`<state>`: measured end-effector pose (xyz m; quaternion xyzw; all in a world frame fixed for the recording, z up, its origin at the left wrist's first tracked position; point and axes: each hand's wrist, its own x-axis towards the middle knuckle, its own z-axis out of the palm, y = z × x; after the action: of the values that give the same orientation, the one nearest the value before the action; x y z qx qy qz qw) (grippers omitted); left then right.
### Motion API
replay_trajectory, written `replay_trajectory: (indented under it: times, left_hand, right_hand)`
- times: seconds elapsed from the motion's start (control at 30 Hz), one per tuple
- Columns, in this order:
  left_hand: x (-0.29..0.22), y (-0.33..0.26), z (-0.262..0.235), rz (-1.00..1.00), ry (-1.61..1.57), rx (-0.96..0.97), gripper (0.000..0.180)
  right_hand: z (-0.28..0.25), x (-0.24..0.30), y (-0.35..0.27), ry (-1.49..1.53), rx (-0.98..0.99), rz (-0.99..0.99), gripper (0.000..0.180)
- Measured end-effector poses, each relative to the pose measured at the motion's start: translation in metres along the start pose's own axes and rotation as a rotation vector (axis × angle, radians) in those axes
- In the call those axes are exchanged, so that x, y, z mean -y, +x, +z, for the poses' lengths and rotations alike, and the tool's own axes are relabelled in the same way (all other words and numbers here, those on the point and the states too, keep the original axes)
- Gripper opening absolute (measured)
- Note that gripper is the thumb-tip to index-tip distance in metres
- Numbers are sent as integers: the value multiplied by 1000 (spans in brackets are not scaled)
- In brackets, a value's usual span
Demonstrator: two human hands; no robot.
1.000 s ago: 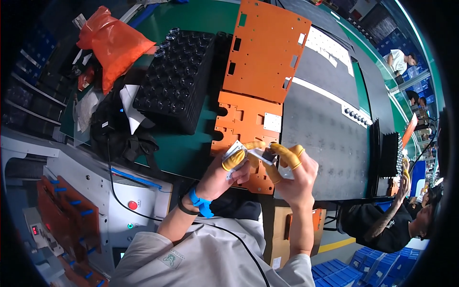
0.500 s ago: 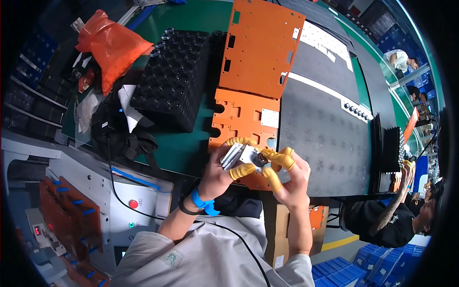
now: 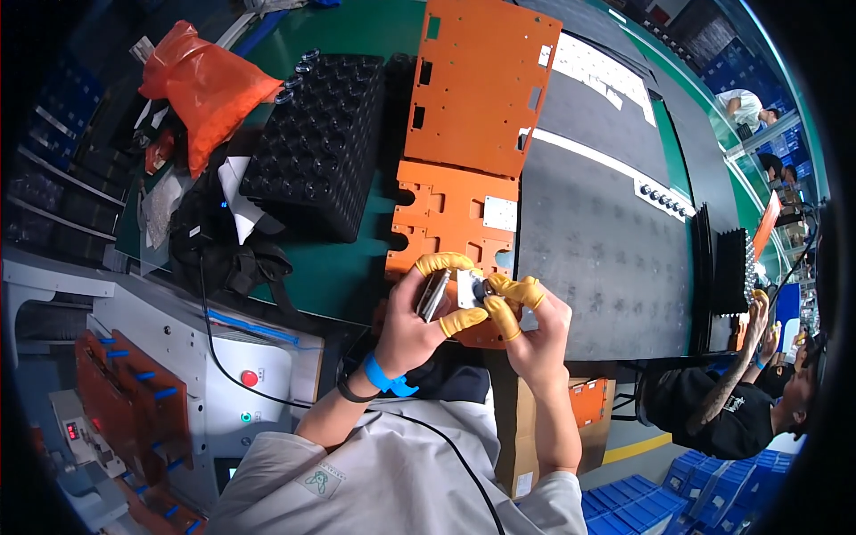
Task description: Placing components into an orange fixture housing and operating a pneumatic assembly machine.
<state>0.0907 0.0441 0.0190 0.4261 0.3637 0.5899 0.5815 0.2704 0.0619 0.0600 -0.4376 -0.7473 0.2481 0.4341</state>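
My left hand, with yellow finger cots on the thumb and a finger, grips a small white square plate by its edges. A silver, flat-sided metal piece lies against the palm of that hand; whether it joins the plate is unclear. On the plate's right side sits a dark round part. The fingertips of my right hand, also in yellow cots, are closed on this round part. Both hands are held over the near end of an orange fixture plate with cutouts and a small white plate set in it.
A raised orange panel stands behind the fixture. Left of it are stacked black trays with round pockets and an orange bag. Dark mats cover the right side. A black cable crosses my lap. Another person works at right.
My right fingers have come together and closed on the dark round part. The metal piece and white plate have turned slightly in my left hand.
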Motion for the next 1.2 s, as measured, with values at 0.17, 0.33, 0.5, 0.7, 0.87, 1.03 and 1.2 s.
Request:
replay_trajectory:
  times: [0.17,0.33,0.5,0.7,0.87,1.03,1.2]
  left_hand:
    - [-12,4,-14,-151,-239,58,47]
    - [-7,2,-2,-7,18,62,60]
    - [-13,4,1,-27,239,53,60]
    - [-7,3,1,31,110,84,24]
    - [-4,3,0,38,102,79,22]
    - [-3,1,4,28,56,53,25]
    - [-9,-3,9,-7,59,-6,26]
  right_hand:
    - [5,0,2,-139,-28,-290,50]
    - [11,-15,-1,-265,-183,-388,48]
    - [-6,-24,15,-250,-203,-118,28]
    - [-35,-52,31,-320,76,354,20]
    - [-24,-63,36,-201,251,543,25]
    - [-27,-58,46,-210,379,620,31]
    - [-20,-56,46,-211,399,672,43]
